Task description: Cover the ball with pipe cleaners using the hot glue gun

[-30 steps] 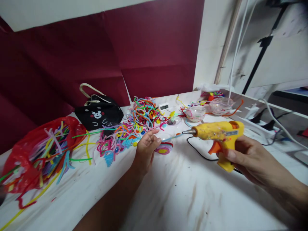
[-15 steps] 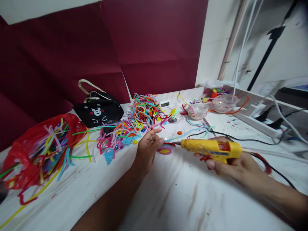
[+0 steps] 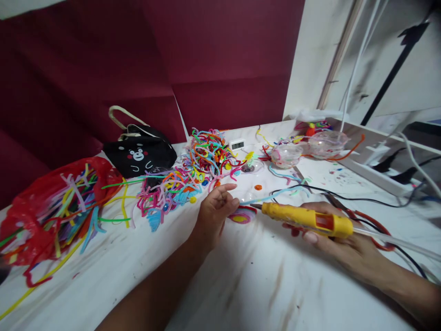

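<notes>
My right hand point(image 3: 327, 234) is wrapped round a yellow hot glue gun point(image 3: 303, 218), which has a clear glue stick point(image 3: 389, 236) coming out of its back. The dark nozzle points left and reaches the upper edge of a coiled pipe-cleaner disc point(image 3: 240, 216) with red, pink and yellow rings. Thumb and fingers of my left hand point(image 3: 217, 209) pinch this disc at its left edge, partly hiding it. A light blue pipe cleaner point(image 3: 272, 196) runs just behind the disc and the nozzle.
A heap of tangled pipe cleaners point(image 3: 206, 156) lies behind, beside a black bag point(image 3: 138, 154). More fill a red plastic bag point(image 3: 27, 207) at left. Clear bowls point(image 3: 285, 155), a small digital clock point(image 3: 237, 145) and an orange coil point(image 3: 258, 187) stand beyond. Orange-handled scissors point(image 3: 375, 225) and a black cable point(image 3: 347, 197) lie at right.
The glue gun has tilted, its back end now a little lower and further right, and more of the scissors and glue stick shows. The left hand keeps its pinch; the view has shifted slightly.
</notes>
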`<state>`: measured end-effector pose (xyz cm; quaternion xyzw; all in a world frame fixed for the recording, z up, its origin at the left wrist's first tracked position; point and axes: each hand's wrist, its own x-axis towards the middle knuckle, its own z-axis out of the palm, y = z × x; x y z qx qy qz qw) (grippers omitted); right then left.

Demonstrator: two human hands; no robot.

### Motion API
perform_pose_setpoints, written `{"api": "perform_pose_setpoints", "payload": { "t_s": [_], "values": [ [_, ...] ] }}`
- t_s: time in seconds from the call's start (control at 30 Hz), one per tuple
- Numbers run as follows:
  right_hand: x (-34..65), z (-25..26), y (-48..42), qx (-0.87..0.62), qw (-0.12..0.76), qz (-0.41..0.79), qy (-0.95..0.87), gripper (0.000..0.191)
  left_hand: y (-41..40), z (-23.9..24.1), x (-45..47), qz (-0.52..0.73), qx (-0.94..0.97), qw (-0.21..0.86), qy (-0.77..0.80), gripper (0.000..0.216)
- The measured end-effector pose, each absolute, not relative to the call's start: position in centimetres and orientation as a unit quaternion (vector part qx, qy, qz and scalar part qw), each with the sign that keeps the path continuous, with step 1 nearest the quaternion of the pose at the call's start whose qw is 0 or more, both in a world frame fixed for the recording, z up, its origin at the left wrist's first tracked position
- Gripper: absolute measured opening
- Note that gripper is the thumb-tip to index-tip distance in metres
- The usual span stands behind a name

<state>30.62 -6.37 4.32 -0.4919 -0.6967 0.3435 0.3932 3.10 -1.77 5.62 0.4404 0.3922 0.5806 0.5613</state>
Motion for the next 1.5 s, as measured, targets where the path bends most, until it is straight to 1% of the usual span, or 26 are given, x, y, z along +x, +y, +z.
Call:
{"api": "perform_pose_setpoints", "payload": {
  "t_s": [0.3,0.43,0.53,0.67,0.9,1.07,1.2,1.5],
  "values": [
    [30.6,4.5,-6.2,-0.498,0.364,0.343,-0.708,0.042,-1.9,5.7,3.2,0.576,0.438,0.567,0.393,0.05],
    [30.8,4.2,-6.4,-0.499,0.356,0.351,-0.708,0.043,-1.9,5.7,3.3,0.572,0.445,0.57,0.387,0.052],
    [30.9,3.9,-6.5,-0.486,0.363,0.361,-0.709,0.042,-2.0,5.7,3.4,0.572,0.445,0.572,0.385,0.05],
    [30.9,3.9,-6.6,-0.483,0.378,0.338,-0.714,0.042,-2.1,5.7,3.4,0.567,0.456,0.569,0.382,0.048],
    [30.6,4.3,-6.9,-0.452,0.421,0.295,-0.729,0.028,-2.3,5.5,3.3,0.558,0.478,0.554,0.39,0.047],
    [30.8,3.6,-6.9,-0.455,0.429,0.257,-0.737,0.031,-2.2,5.2,3.1,0.544,0.502,0.544,0.396,0.051],
    [30.8,3.6,-6.9,-0.459,0.442,0.229,-0.736,0.032,-2.3,5.1,3.0,0.541,0.508,0.539,0.398,0.049],
    [31.1,3.5,-7.1,-0.457,0.438,0.223,-0.742,0.027,-2.4,5.3,3.2,0.546,0.501,0.542,0.398,0.05]
  ]
}}
